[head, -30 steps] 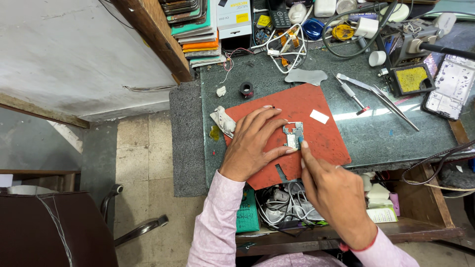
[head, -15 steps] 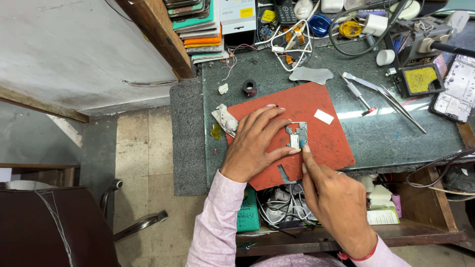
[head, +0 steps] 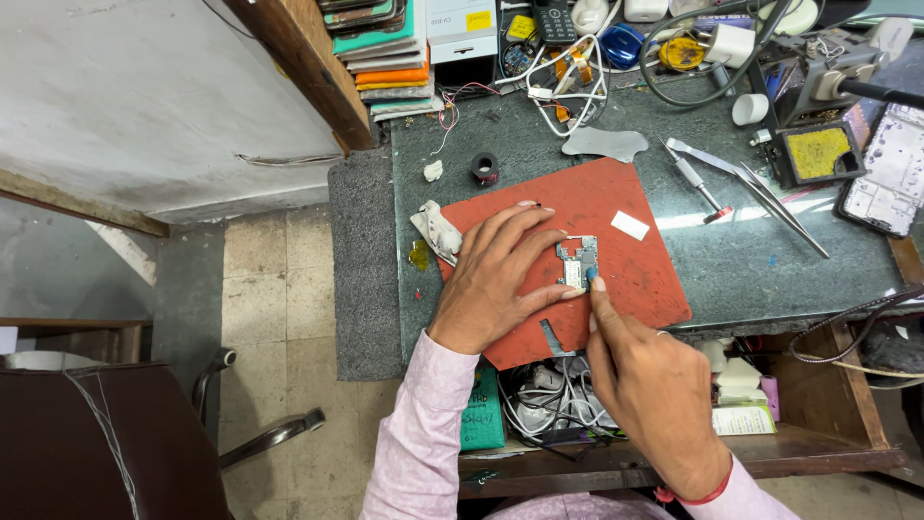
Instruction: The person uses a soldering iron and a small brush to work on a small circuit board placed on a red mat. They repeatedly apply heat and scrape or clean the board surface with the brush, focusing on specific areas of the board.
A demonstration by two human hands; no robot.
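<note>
Your left hand point(head: 496, 279) lies flat, fingers spread and released, pinning the small circuit board point(head: 577, 262) near the middle of the red mat point(head: 635, 279). Your right hand point(head: 650, 385) is loosely clenched, its forefinger tip pressing the board's lower edge. Bare mat lies to the right; tweezers point(head: 770, 197) sit well apart.

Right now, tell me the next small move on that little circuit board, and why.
Probably keep the left hand pinning the small circuit board flat on the red mat and ease the right hand fingertip along its lower edge. The board is tiny and loose on the mat, so it could slide.
</note>
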